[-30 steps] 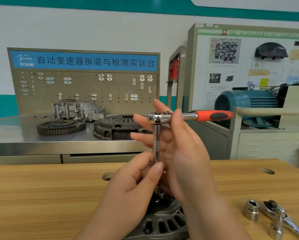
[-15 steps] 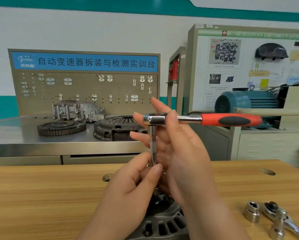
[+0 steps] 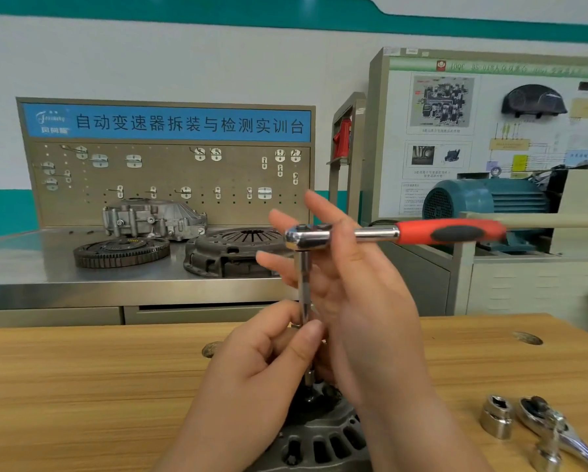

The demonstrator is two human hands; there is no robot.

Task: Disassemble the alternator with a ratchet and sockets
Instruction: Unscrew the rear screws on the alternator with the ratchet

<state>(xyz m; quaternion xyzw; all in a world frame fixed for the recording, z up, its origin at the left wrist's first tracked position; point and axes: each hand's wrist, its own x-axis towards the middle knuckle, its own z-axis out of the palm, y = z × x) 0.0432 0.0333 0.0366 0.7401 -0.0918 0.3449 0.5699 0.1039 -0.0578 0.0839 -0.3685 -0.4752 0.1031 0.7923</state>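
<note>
The alternator (image 3: 319, 444) sits on the wooden tabletop (image 3: 81, 386) at the near edge, partly hidden under both wrists. An extension bar (image 3: 304, 287) stands upright from its centre, and a ratchet (image 3: 449, 231) tops the bar, its red handle level and pointing to the right.

The left hand (image 3: 251, 379) grips the bar low down — thumb and curled fingers (image 3: 307, 332) pinching it just above the alternator. The right hand (image 3: 364, 301) is up at the ratchet's head: its fingers (image 3: 319, 206) are straight and spread behind the head, and the thumb lies across the steel neck just beside it. Whether the bar's lower end is seated on a fastener cannot be made out.

On the tabletop to the right, well apart from the alternator, lie a loose socket (image 3: 496, 417) and a second ratchet (image 3: 558, 434), touching or nearly so.

Behind, a steel bench (image 3: 30, 264) carries a flywheel (image 3: 120, 252) and a clutch cover (image 3: 224, 250) — side by side below a pegboard (image 3: 166, 172).
</note>
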